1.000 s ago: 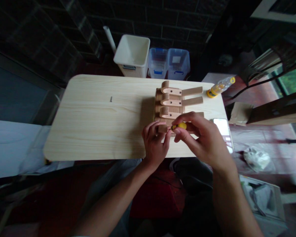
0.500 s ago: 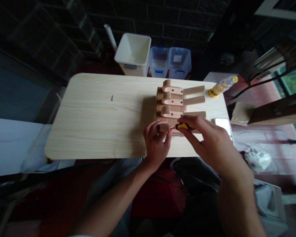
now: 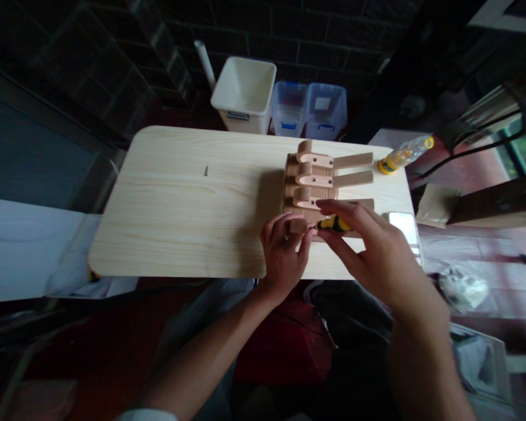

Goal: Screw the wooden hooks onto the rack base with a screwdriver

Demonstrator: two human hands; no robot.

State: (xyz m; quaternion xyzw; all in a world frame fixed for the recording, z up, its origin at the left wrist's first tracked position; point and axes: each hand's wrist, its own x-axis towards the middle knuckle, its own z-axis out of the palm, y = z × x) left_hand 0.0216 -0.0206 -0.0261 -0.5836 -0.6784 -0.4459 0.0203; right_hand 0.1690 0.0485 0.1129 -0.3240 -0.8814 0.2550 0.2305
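My right hand [image 3: 374,248] is closed round a yellow and black screwdriver [image 3: 334,224], its tip pointing left at a curved wooden hook [image 3: 297,226]. That hook is the nearest in a row on a wooden block [image 3: 291,202]. My left hand [image 3: 284,248] grips the hook, with its thumb and a finger close to the screwdriver tip. The tip's contact point is too small to make out. Farther back on the block sit more wooden hooks [image 3: 318,181] with dark screw heads, and flat wooden slats [image 3: 353,179] stick out to the right.
All this lies on a pale wooden table [image 3: 175,210]. A small screw [image 3: 206,171] lies left of the block. At the right are a clear bottle with yellow ends [image 3: 405,155] and a phone [image 3: 404,229]. Beyond the far edge stand a white bin [image 3: 245,88] and clear plastic boxes [image 3: 326,111].
The whole scene has shifted slightly right in the picture as my head moved. My hands keep their hold on the hook and the screwdriver, with small changes in finger position.
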